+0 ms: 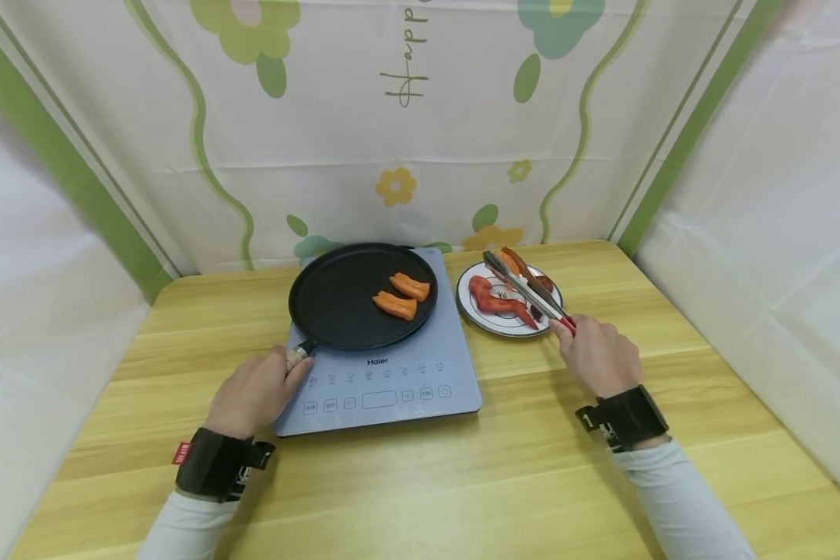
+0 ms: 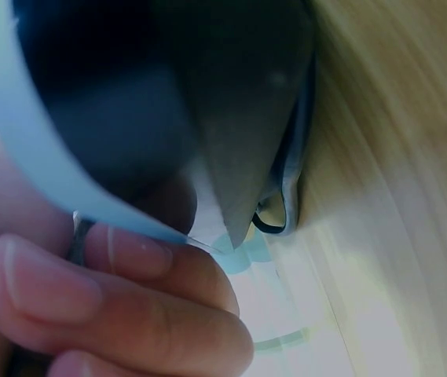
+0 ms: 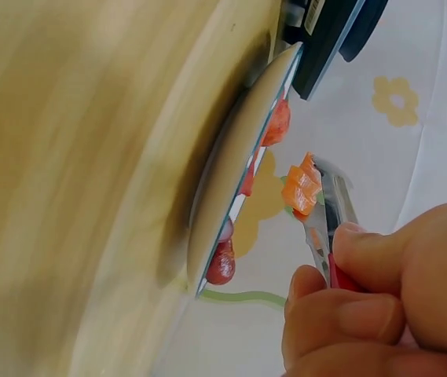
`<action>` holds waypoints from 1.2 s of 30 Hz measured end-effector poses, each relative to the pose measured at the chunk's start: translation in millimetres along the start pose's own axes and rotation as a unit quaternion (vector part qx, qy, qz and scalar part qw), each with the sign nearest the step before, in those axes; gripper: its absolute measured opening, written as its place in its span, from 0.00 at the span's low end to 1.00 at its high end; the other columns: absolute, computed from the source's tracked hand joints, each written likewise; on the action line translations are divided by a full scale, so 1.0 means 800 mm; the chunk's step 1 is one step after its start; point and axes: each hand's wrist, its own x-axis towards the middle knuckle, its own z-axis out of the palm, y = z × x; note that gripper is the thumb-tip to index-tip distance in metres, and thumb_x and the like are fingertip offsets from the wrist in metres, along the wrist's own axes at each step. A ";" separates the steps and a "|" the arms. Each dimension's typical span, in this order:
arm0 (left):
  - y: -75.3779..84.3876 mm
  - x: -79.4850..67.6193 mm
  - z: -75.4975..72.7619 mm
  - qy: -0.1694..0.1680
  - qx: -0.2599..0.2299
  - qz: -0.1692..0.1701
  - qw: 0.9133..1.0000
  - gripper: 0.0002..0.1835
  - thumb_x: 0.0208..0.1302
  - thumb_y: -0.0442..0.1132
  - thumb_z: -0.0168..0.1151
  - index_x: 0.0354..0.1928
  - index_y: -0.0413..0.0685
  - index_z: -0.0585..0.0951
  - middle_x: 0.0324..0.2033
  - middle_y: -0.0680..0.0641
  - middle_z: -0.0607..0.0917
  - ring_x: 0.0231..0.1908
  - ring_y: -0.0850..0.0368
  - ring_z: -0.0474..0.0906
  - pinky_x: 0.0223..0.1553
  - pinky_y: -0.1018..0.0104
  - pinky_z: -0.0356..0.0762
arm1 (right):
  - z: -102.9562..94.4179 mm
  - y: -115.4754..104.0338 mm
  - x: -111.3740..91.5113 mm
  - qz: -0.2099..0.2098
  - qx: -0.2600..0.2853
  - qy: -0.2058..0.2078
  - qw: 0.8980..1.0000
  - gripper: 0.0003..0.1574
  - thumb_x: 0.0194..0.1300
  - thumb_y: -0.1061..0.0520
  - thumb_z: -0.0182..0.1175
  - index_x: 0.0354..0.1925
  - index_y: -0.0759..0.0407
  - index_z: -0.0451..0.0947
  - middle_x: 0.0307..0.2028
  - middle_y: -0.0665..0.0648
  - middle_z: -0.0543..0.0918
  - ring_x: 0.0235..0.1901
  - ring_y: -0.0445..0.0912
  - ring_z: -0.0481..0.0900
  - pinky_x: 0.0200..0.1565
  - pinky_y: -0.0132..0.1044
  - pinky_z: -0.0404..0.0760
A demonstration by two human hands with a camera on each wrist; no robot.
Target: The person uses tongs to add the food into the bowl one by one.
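My left hand (image 1: 255,389) grips the handle of a round black flat pan (image 1: 343,303). Two orange pieces of food (image 1: 396,305), ridged on top, lie at the pan's right side. In my right hand (image 1: 598,354) are metal tongs (image 1: 525,294) with red handles, reaching over a white plate (image 1: 507,331) with a dark rim. Between the tong tips, raised above the plate, is another orange piece (image 3: 302,187). A red, wing-shaped piece of food (image 1: 493,302) lies on the plate. A small dark red piece (image 3: 221,263) sits at its edge, partly behind the tongs in the head view.
The pan stands on a grey induction cooker (image 1: 392,420) with touch controls along its front. Plate and cooker share a wooden table (image 1: 420,490). A flowered white cloth (image 1: 448,132) hangs behind, and plain white cloths (image 1: 763,233) hang at both sides.
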 end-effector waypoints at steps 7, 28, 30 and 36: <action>0.000 0.000 0.000 0.004 -0.003 0.002 1.000 0.27 0.72 0.61 0.43 0.39 0.40 0.68 0.22 0.47 0.67 0.23 0.54 0.67 0.22 0.62 0.62 | -0.004 -0.013 0.011 -0.009 -0.004 -0.001 1.000 0.31 0.71 0.31 0.40 0.27 0.52 0.67 0.19 0.55 0.69 0.18 0.49 0.68 0.16 0.43 0.62; -0.001 0.000 -0.001 0.003 0.005 0.000 1.000 0.27 0.72 0.60 0.43 0.40 0.39 0.68 0.22 0.47 0.68 0.23 0.54 0.67 0.22 0.62 0.62 | -0.007 -0.048 0.029 -0.025 -0.006 0.002 1.000 0.30 0.71 0.32 0.42 0.27 0.54 0.67 0.21 0.57 0.72 0.20 0.51 0.71 0.17 0.44 0.63; -0.001 0.000 -0.001 0.005 0.005 0.003 1.000 0.27 0.72 0.60 0.43 0.40 0.39 0.68 0.22 0.47 0.68 0.23 0.54 0.67 0.23 0.62 0.62 | -0.008 -0.051 0.031 -0.028 -0.009 0.001 1.000 0.31 0.71 0.32 0.42 0.28 0.55 0.67 0.22 0.58 0.73 0.21 0.52 0.72 0.17 0.44 0.64; 0.001 0.000 0.000 0.003 0.002 0.004 1.000 0.27 0.72 0.60 0.44 0.39 0.39 0.68 0.22 0.47 0.67 0.22 0.54 0.67 0.23 0.62 0.62 | -0.007 -0.062 0.036 -0.035 -0.014 0.014 0.999 0.30 0.71 0.32 0.43 0.29 0.55 0.69 0.22 0.59 0.73 0.21 0.53 0.73 0.17 0.46 0.64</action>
